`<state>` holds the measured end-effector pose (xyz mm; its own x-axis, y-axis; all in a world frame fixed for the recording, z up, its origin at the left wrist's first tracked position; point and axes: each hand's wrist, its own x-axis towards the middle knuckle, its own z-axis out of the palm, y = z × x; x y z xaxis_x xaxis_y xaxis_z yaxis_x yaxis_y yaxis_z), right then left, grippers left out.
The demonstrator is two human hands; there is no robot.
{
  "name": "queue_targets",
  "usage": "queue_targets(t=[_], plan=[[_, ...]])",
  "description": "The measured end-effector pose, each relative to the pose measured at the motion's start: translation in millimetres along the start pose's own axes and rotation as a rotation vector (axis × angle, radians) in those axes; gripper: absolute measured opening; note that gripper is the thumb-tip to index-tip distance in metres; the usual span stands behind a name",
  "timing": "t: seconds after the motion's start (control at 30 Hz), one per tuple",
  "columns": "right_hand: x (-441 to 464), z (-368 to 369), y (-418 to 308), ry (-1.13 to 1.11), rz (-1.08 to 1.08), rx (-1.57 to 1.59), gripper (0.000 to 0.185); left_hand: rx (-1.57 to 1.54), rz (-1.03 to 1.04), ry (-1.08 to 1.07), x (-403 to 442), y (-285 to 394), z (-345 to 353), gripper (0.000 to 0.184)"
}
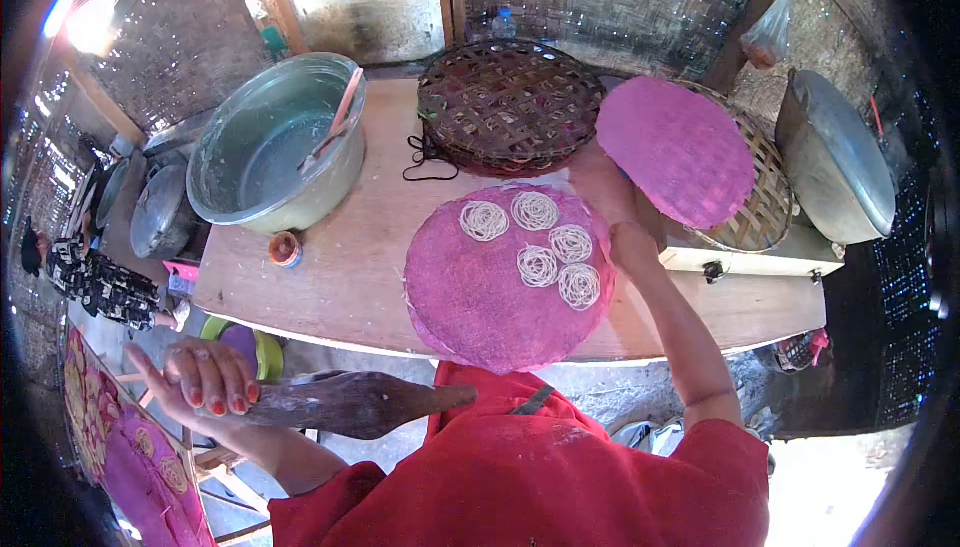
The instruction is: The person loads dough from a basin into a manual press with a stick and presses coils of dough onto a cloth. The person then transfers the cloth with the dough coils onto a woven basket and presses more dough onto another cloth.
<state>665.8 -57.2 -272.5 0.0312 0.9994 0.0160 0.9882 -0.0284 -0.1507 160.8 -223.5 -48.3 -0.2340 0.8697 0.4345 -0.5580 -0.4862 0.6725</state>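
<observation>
My left hand is closed round one end of a dark wooden tool, thick in the middle and tapered to a narrow end. It is held sideways in front of the red shirt, below the table's front edge. My right hand grips the right rim of a round pink mat; its fingertips are partly hidden. Several pale coils of thin noodle strands lie on the mat's upper and right parts. The mat's near side reaches past the table edge.
On the wooden table stand a large green basin with a pink-handled utensil, a small jar, and stacked woven trays. Another pink mat rests on a woven tray beside a metal pot. A person is at far left.
</observation>
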Motion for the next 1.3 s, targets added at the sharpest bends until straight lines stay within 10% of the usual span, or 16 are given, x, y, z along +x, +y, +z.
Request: queue_targets(t=[0.3, 0.37, 0.53, 0.87, 1.3], plan=[[-10, -60, -34, 0.005, 0.023, 0.054, 0.038, -0.147, -0.313, -0.538, 50, -59, 18, 0.072], [-54, -109, -61, -0.445, -0.333, 0.505, 0.056, -0.399, -0.388, -0.340, 54, -88, 36, 0.072], [-133, -124, -32, -1.114, -0.138, 1.344, 0.082, -0.716, -0.511, -0.295, 96, -175, 117, 0.055], [-133, -160, -20, -0.851, 0.484, 1.256, 0.066, -0.984, -0.865, -0.063, 65, -416, 118, 0.052], [-143, -153, -31, -0.856, 0.453, 1.236, 0.067, -0.843, -0.882, 0.085, 58, -380, 118, 0.041]])
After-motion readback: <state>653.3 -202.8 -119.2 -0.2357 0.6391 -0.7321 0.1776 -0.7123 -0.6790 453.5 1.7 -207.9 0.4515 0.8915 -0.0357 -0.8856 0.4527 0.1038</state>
